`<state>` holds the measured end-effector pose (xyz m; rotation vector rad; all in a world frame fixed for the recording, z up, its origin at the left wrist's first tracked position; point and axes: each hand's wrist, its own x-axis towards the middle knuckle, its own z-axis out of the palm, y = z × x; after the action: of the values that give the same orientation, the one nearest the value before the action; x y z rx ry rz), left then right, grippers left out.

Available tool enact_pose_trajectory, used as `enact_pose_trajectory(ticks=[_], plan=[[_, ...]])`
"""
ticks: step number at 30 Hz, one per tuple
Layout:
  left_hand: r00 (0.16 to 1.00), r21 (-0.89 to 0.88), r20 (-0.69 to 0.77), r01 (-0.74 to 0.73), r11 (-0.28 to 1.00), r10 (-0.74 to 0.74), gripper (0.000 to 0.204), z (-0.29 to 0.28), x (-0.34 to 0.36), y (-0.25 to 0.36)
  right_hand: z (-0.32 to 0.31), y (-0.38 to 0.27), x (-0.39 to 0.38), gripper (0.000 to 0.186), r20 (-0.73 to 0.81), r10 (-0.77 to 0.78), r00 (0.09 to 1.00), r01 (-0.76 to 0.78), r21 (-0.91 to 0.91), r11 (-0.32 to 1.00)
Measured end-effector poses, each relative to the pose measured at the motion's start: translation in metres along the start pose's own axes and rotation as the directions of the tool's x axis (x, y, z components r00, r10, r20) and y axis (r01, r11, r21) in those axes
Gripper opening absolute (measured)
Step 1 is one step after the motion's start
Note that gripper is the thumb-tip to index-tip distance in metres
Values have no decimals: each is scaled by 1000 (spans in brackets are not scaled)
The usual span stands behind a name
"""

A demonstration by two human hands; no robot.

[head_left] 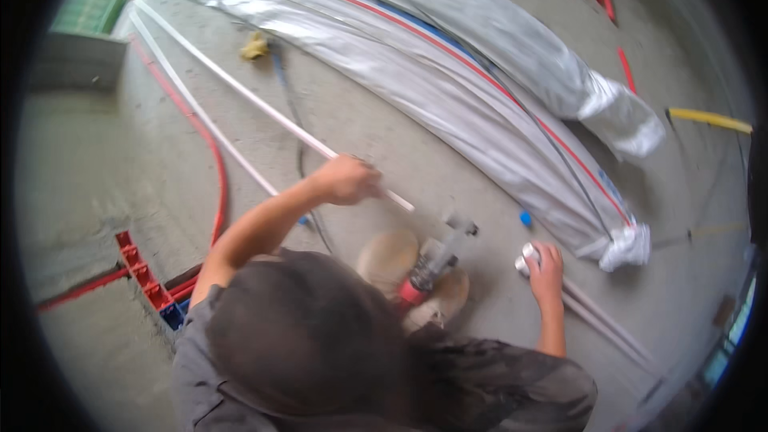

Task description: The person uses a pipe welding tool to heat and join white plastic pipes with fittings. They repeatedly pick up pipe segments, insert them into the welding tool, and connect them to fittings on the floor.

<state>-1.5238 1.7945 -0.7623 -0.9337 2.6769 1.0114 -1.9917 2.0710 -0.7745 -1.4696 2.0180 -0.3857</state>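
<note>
My left hand [348, 180] is closed around a long white pipe [272, 112], close to its near end. That pipe stretches away to the far left across the concrete floor. In my right hand [547, 270] is a small white pipe fitting [528, 254], pinched at the fingertips; whether it is one piece or two I cannot tell. Between my shoes [388, 260] stands a tool with a red body and a silver metal head [432, 260], which looks like a pipe fusion welder. The pipe's free end lies just left of the metal head, apart from it.
A long bundle in whitish plastic wrap [384, 64] runs diagonally across the far side. A blue cap [526, 218] lies near my right hand, with thin white pipes [604, 324] beyond. At left are another white pipe [206, 118], a red conduit [221, 184] and red boxes [142, 270].
</note>
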Motion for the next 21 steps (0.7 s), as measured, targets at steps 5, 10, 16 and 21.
enact_pose_trajectory(ticks=[5, 10, 16, 21], plan=[[994, 66, -31, -102, 993, 104, 32, -4, 5, 16, 7, 9, -1, 36, -58, -27, 998, 26, -21, 999], [996, 67, -9, -85, 994, 86, 32, -12, 12, 36, 0, 6, -16, 40, -140, 72, 988, -70, 20, 997], [989, 43, -33, -139, 989, 141, 28, -15, 22, 51, -6, 17, -12, 30, 22, 108, 994, -105, -105, 989], [993, 56, -32, -116, 992, 118, 30, -13, 33, 49, -10, 8, -10, 30, -74, -30, 997, 32, 27, 999]])
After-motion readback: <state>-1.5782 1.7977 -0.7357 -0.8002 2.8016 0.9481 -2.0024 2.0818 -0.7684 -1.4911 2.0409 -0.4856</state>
